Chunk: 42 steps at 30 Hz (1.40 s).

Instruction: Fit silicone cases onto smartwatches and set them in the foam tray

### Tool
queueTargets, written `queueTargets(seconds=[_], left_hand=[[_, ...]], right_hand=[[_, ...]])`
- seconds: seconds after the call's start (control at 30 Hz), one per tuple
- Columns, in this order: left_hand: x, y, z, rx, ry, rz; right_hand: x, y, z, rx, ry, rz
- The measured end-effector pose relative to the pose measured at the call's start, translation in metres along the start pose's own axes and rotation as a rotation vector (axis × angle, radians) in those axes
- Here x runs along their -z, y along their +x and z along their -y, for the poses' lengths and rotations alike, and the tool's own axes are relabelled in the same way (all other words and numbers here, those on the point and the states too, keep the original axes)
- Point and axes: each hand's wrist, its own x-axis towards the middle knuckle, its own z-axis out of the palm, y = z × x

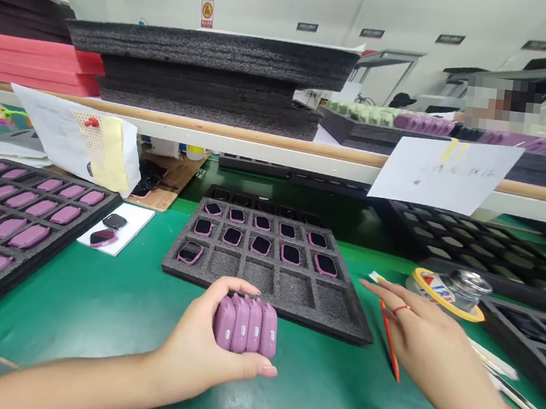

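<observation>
In what seems a holding step, the left hand (pixel 217 342) grasps four purple watches (pixel 247 325) by the six-o'clock side of the tray (pixel 258 276), the grip of the right hand (pixel 419 327) at three o'clock is unclear, and separating one would need a pinch.

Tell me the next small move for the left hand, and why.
Probably move the left hand to the near row of the foam tray: it holds four purple cases, and that row shows four bare slots beside one purple-rimmed watch.
</observation>
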Motion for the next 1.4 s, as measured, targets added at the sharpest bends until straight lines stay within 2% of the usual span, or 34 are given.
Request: queueTargets(seconds=[0.07, 0.13, 0.17, 0.23, 0.3, 0.37, 0.47, 0.73, 0.83, 0.97, 1.13, 1.4], left_hand=[[0.000, 0.001, 0.001, 0.018, -0.016, 0.017], [-0.001, 0.002, 0.002, 0.012, -0.036, 0.041], [-0.002, 0.002, 0.003, -0.006, -0.044, 0.051], [-0.003, 0.003, 0.003, -0.038, -0.054, 0.066], [-0.003, 0.002, 0.003, -0.050, -0.062, 0.092], [-0.002, 0.001, 0.003, -0.043, -0.068, 0.147], [-0.002, -0.002, 0.000, -0.054, -0.044, 0.209], [-0.009, -0.003, 0.003, 0.078, -0.049, 0.171], [-0.009, -0.002, 0.003, 0.026, -0.052, 0.214], [-0.007, -0.004, -0.001, -0.091, 0.018, 0.232], [-0.008, -0.005, -0.002, -0.075, 0.046, 0.187], [-0.008, -0.004, -0.002, -0.068, 0.039, 0.202]], right_hand=[[0.006, 0.013, 0.047, -0.015, 0.205, 0.061], [0.007, 0.024, 0.093, 0.065, 0.495, 0.268], [0.004, 0.029, 0.113, 0.099, 0.612, 0.321], [-0.008, 0.033, 0.142, 0.142, 0.762, 0.317], [-0.022, 0.031, 0.156, 0.124, 0.904, 0.267], [-0.033, 0.028, 0.160, 0.079, 0.994, 0.231], [-0.036, 0.022, 0.159, 0.049, 1.023, 0.196], [-0.032, 0.017, 0.158, -0.032, 1.083, 0.193], [-0.033, 0.016, 0.158, -0.064, 1.104, 0.180], [-0.033, 0.015, 0.156, -0.033, 1.089, 0.162], [-0.034, 0.014, 0.157, -0.011, 1.059, 0.161], [-0.033, 0.015, 0.157, 0.001, 1.049, 0.159]])
